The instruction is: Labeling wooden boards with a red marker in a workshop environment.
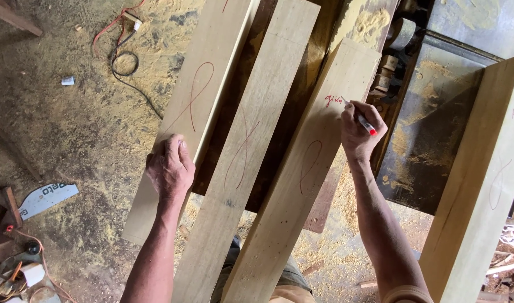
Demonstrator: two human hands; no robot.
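Note:
Three pale wooden boards lie side by side, each marked with a red looping line. My left hand [170, 168] rests palm down on the left board [201, 73], fingers curled over its edge. Between the outer two lies the middle board [251, 134], untouched. My right hand [359, 130] grips a red-capped marker [362, 122] with its tip on the right board [307, 185], where red writing shows near the top end.
A fourth board [481, 185] leans at the right over a dusty dark metal machine table [431, 123]. Sawdust covers the floor. A red and black cable [122, 50] coils at upper left. Tools and a saw guard [44, 197] lie at lower left.

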